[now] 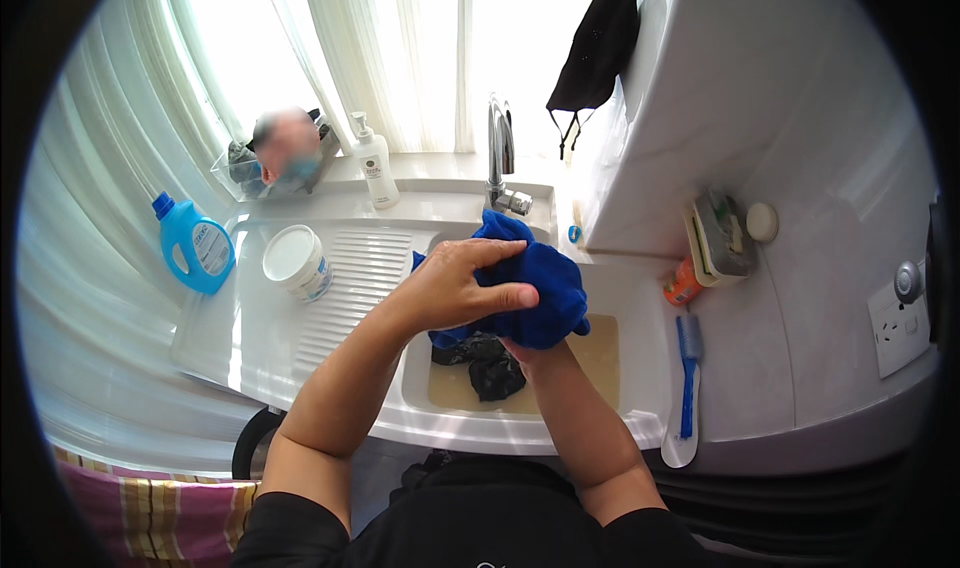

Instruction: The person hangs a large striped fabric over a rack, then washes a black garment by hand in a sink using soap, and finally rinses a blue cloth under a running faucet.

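A bunched blue cloth (540, 290) is held up over the sink (645, 368), between my two hands. My left hand (455, 280) lies on its near left side, fingers stretched out and thumb apart. Beneath the cloth, my right hand (522, 353) supports it; the cloth covers most of its fingers. Cloudy, yellowish water (597, 373) stands in the basin below. A dark, wet cloth-like bundle (497, 376) lies partly in that water.
Behind the basin rises a chrome faucet (502, 143). A ribbed washboard (365, 278), white tub (297, 258), blue detergent bottle (195, 243) and white pump bottle (375, 163) are leftward. At right are a blue brush (688, 378) and wall holder (722, 238). A black mask (600, 43) hangs above.
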`<state>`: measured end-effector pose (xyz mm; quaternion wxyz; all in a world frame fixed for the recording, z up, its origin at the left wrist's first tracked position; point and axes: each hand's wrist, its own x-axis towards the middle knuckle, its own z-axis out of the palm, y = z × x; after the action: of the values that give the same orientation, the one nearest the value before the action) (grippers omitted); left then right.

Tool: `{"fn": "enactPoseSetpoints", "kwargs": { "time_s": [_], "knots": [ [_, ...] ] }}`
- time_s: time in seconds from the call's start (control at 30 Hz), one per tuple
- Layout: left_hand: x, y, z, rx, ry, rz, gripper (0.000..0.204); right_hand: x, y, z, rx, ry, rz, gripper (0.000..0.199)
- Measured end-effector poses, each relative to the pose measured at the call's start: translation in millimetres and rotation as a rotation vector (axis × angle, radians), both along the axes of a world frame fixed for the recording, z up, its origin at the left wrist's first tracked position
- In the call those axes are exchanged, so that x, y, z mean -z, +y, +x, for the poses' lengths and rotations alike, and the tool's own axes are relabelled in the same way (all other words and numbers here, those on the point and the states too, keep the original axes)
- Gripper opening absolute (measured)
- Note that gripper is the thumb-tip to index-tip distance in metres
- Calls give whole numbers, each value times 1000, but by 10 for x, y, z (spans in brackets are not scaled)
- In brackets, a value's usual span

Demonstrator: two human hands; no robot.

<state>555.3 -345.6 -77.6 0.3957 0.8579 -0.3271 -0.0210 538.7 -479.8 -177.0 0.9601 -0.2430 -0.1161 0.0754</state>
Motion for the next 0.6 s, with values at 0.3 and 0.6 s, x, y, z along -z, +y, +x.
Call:
{"fn": "enactPoseSetpoints", "kwargs": {
  "time_s": [0.3,0.6],
  "knots": [
    [432,-645,496,-488,-1009,453,35,-75,801,-464,439,146,-262,51],
    [-26,-442,56,279,857,-1687,61,-419,325,-102,-299,-18,256,86]
  ]
}}
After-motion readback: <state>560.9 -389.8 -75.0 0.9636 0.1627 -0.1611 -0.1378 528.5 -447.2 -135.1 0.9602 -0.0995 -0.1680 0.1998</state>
